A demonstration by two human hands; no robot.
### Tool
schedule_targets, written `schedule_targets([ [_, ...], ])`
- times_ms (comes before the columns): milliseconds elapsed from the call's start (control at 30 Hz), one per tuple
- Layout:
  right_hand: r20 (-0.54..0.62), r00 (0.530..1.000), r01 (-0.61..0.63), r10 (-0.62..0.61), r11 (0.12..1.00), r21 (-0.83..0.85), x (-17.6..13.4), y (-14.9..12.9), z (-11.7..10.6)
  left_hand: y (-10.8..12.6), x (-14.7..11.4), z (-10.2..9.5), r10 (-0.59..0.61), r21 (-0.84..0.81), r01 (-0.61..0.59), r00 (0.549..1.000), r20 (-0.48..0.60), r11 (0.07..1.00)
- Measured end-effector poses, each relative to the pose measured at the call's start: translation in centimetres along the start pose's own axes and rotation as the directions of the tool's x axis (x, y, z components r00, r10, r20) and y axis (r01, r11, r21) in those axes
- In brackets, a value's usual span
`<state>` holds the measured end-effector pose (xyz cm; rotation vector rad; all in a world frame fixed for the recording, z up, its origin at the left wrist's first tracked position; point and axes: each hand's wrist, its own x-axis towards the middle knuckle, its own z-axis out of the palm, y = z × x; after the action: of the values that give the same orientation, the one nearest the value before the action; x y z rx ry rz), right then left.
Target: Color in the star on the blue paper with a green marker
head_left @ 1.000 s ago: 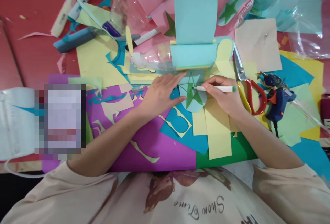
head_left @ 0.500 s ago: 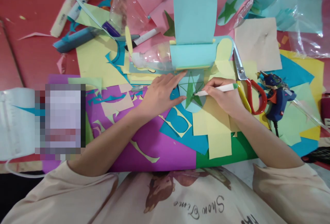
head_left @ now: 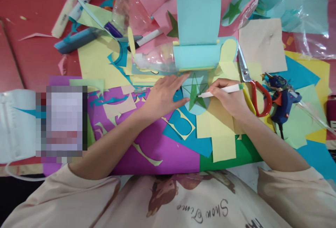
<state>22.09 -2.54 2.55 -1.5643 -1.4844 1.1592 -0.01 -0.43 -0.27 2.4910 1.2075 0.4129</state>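
Note:
A light-blue paper disc (head_left: 199, 106) with a partly coloured green star lies among coloured sheets in the middle of the table. My left hand (head_left: 162, 95) lies flat on the disc's left edge, fingers spread, pinning it down. My right hand (head_left: 227, 96) grips a white marker with a green cap (head_left: 223, 90), and its tip touches the star near the disc's centre.
Red-handled scissors (head_left: 252, 88) and a blue glue gun (head_left: 282, 100) lie right of my right hand. Cut clear plastic bottles (head_left: 157, 58), markers (head_left: 147, 39) and a tall light-blue paper piece (head_left: 198, 14) crowd the far side. A purple sheet (head_left: 147, 144) lies near me.
The marker has swung from level to tilted, and its tip has moved down onto the star's middle. My left hand has stayed in place.

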Motion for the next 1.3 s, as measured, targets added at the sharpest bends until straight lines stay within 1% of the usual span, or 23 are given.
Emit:
schedule_targets([
  [267, 0.036, 0.999, 0.005, -0.005, 1.000, -0.001, -0.1, -0.2, 0.0, 0.1, 0.1, -0.1, -0.014, -0.009, 0.014, 1.000, 0.015, 1.000],
  [333, 0.012, 1.000, 0.002, -0.002, 1.000, 0.017, 0.0, -0.1, 0.0, 0.1, 0.1, -0.2, -0.013, -0.014, 0.013, 1.000, 0.021, 1.000],
  [467, -0.093, 0.996, 0.013, -0.002, 0.992, 0.122, 0.1, 0.1, -0.1, 0.1, 0.1, -0.3, -0.018, -0.032, 0.019, 0.999, 0.028, 0.999],
  [567, -0.094, 0.996, 0.016, 0.001, 0.984, 0.179, 0.1, 0.2, -0.3, 0.2, 0.0, -0.4, -0.017, -0.039, 0.018, 0.999, 0.032, 0.999],
  [733, -0.034, 0.999, 0.038, -0.036, 0.997, 0.072, 0.2, 0.8, -0.5, 0.3, 0.1, -0.4, -0.017, -0.043, 0.018, 0.999, 0.032, 0.999],
  [933, -0.017, 0.997, 0.071, -0.070, 0.995, 0.068, 0.2, 1.0, -0.3, 0.3, 0.1, -0.5, -0.028, -0.036, 0.029, 0.999, 0.041, 0.999],
  [1067, -0.011, 0.996, 0.086, -0.086, 0.996, 0.038, 0.1, 0.8, -0.2, 0.2, 0.2, -0.5, -0.027, -0.027, 0.029, 0.998, 0.052, 0.999],
  [1200, -0.004, 0.994, 0.108, -0.108, 0.994, -0.010, 0.1, 0.7, -0.3, 0.2, 0.1, -0.4, -0.024, -0.036, 0.026, 0.999, 0.043, 0.999],
  [1300, 0.005, 0.995, 0.101, -0.101, 0.994, -0.033, 0.1, 0.6, -0.3, 0.1, 0.1, -0.2, -0.028, -0.039, 0.029, 0.999, 0.034, 0.999],
])
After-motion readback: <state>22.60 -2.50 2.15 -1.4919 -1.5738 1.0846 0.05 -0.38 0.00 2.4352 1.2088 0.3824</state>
